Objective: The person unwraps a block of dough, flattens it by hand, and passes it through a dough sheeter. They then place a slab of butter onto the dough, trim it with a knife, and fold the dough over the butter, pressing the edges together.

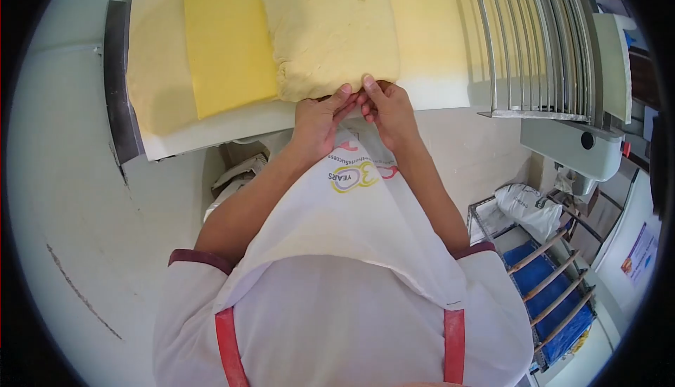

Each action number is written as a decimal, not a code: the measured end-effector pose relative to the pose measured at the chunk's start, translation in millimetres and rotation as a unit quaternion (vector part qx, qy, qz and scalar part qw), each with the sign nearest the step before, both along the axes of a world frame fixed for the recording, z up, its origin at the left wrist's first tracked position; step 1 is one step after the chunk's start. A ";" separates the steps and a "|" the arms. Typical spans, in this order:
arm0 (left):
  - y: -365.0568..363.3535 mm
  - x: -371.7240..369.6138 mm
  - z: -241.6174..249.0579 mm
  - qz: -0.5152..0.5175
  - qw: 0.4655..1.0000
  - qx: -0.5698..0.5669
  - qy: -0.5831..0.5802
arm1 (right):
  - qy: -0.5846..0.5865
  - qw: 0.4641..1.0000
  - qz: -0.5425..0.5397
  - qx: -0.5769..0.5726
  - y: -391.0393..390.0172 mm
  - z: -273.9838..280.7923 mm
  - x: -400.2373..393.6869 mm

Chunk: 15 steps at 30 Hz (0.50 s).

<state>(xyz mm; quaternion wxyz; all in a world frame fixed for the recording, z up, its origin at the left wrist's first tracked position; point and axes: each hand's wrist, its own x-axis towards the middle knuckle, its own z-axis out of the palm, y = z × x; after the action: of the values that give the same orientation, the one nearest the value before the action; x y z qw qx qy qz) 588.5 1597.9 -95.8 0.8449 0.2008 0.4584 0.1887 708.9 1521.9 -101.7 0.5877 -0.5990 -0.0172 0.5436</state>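
A wide sheet of pale dough lies across a white belt. On it is a flat, smooth yellow slab that looks like butter. A thick flap of dough is folded over part of this slab, its surface slightly lumpy. At the flap's near edge, my left hand pinches the dough between thumb and fingers. Close beside it, my right hand pinches the same edge, thumb on top and fingers curled underneath. The fingertips of both hands nearly meet.
A metal bar guard stands over the belt's right side, beside a grey machine housing. Lower right, a rack holds rolling-pin-like rods over blue plastic, near a white plastic bag. A dark metal edge bounds the belt's left end.
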 end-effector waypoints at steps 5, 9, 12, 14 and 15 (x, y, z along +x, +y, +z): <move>0.2 0.2 -19.8 -0.035 0.993 -0.043 -0.108 | -0.061 0.998 0.016 -0.019 -6.0 -8.3 -4.8; -3.1 13.6 -8.3 0.006 0.997 -0.046 -0.058 | -0.027 0.997 0.029 -0.067 -8.7 15.2 8.5; -3.0 15.8 -0.4 0.015 0.998 -0.051 -0.041 | -0.007 0.999 -0.033 -0.003 -6.2 -1.3 12.6; -3.9 15.3 -4.8 0.017 0.998 -0.043 -0.033 | -0.056 0.998 -0.026 -0.013 -9.0 -5.6 9.4; -4.6 15.3 -7.3 0.018 0.999 -0.040 -0.029 | -0.080 0.996 -0.022 -0.019 -10.2 -6.1 8.6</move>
<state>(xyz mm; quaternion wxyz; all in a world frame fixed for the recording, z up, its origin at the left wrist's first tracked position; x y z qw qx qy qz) 603.9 1593.2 -103.2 0.8615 0.1529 0.4448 0.1911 717.5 1511.6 -107.8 0.5848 -0.6518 -0.0410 0.4812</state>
